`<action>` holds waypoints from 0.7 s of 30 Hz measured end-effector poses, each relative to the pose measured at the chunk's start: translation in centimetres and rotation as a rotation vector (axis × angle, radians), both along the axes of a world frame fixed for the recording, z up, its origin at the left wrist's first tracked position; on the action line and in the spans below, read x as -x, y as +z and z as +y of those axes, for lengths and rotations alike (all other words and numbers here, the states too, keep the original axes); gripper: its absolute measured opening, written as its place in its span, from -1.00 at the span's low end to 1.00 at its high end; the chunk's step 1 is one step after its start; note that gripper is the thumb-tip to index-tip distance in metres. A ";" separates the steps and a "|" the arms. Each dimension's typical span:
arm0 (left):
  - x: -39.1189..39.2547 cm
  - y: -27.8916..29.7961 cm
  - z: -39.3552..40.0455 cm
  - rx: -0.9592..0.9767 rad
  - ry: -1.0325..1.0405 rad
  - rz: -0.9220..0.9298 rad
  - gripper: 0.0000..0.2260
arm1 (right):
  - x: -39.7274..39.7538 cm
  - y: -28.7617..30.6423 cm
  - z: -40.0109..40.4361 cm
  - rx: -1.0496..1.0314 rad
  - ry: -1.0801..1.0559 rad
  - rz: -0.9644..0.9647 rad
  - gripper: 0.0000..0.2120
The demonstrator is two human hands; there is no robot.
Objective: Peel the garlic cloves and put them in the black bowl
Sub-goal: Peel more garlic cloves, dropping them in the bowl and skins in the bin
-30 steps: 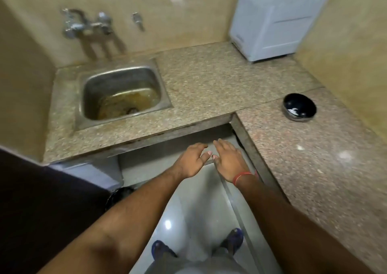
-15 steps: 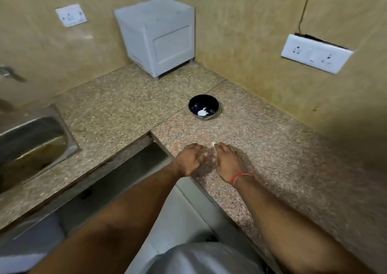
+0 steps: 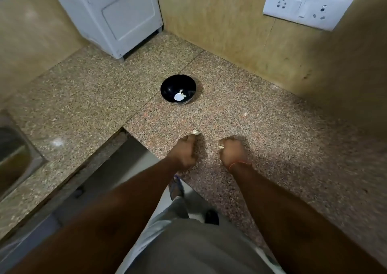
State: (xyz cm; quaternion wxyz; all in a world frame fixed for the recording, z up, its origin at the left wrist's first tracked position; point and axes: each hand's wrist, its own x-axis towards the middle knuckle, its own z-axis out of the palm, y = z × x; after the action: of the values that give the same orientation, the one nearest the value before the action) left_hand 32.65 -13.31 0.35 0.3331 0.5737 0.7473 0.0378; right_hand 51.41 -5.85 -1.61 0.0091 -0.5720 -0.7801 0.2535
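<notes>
The black bowl (image 3: 178, 89) stands on the speckled granite counter (image 3: 261, 127), with white garlic pieces (image 3: 179, 97) at its bottom. My left hand (image 3: 185, 151) is curled, and a pale garlic clove (image 3: 196, 132) shows at its fingertips, just above the counter. To its right, my right hand (image 3: 231, 152) is curled into a fist with a pale bit of garlic (image 3: 221, 147) showing at its left side. Both hands are over the counter, nearer to me than the bowl. I cannot see how the fingers lie underneath.
A white appliance (image 3: 117, 12) stands in the back corner against the tan wall. A white socket plate (image 3: 307, 5) is on the right wall. A steel sink (image 3: 12, 154) lies at the left edge. The counter's inner corner (image 3: 125, 129) opens to the floor below.
My view swung right from the sink to the bowl corner. My hands, together before, have parted; each now shows a pale garlic piece.
</notes>
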 end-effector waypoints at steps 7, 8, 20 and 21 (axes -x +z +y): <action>3.2 -1.1 3.2 -0.011 0.003 -0.015 -0.35 | 2.8 -0.4 2.4 -0.067 0.021 -0.086 -0.86; 3.6 -1.2 3.9 -0.013 0.011 -0.006 -0.40 | 3.2 -0.4 3.0 -0.066 0.038 -0.077 -0.85; 10.8 -2.5 8.3 -0.024 -0.070 0.082 -0.31 | 17.4 4.2 13.2 -0.058 0.042 0.444 -0.82; 11.2 -2.6 8.4 -0.041 -0.075 0.077 -0.34 | 18.5 4.2 13.9 -0.049 0.038 0.446 -0.82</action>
State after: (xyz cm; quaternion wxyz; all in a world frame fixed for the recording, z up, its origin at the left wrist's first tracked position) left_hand 21.41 -4.96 -2.24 0.2934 0.6092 0.7365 0.0183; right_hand 32.89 8.07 2.54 0.1901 -0.4865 -0.7754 0.3548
